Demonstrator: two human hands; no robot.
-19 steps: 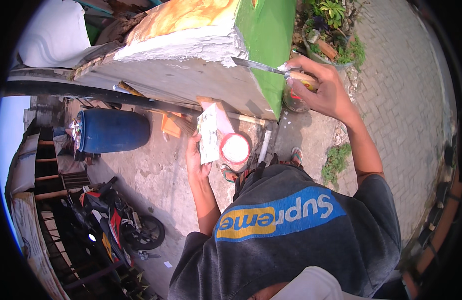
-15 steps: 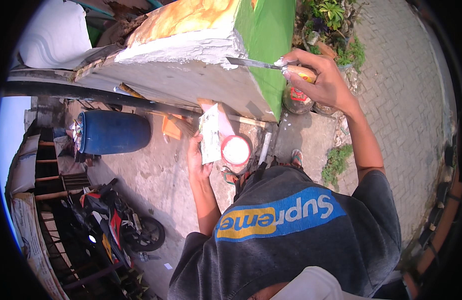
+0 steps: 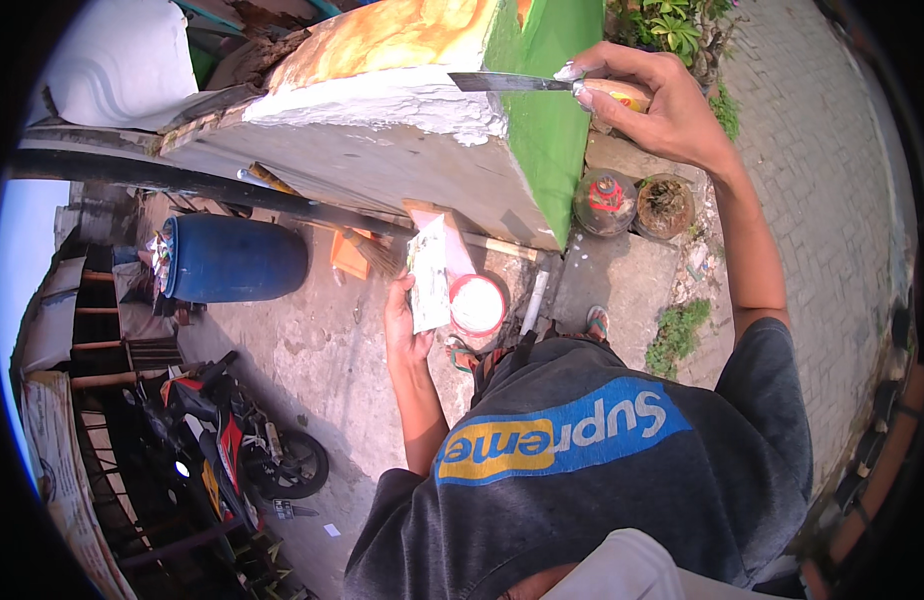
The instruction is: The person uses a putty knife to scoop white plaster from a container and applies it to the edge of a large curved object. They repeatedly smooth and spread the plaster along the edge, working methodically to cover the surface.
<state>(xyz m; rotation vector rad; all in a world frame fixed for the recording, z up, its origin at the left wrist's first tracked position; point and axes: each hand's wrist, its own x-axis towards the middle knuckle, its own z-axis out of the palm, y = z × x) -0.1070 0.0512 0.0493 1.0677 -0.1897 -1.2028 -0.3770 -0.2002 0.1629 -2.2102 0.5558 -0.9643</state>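
Note:
My right hand (image 3: 677, 115) is closed round the wooden handle of a putty knife (image 3: 517, 83), with white smears on the fingertips. Its thin blade points left, across the corner of a low wall (image 3: 362, 155); whether it touches the surface I cannot tell. A rough band of white putty (image 3: 382, 104) runs along the wall's upper edge, below a patchy orange top and beside a green end face. Lower down, my left hand (image 3: 409, 325) grips a flat, putty-smeared white board (image 3: 431, 275). Just right of the board stands a red-rimmed tub of white putty (image 3: 479, 305).
Two round pots or jars (image 3: 606, 203) stand right of the wall's green end, near plants (image 3: 672, 30). A white pipe (image 3: 535, 300) and a broom (image 3: 372, 252) lie by the wall's foot. Farther left are a blue barrel (image 3: 240, 260) and a parked motorcycle (image 3: 232, 440).
My right hand has moved up with the putty knife, its blade now higher across the wall's corner. My left hand still holds the board. The whole view has shifted slightly.

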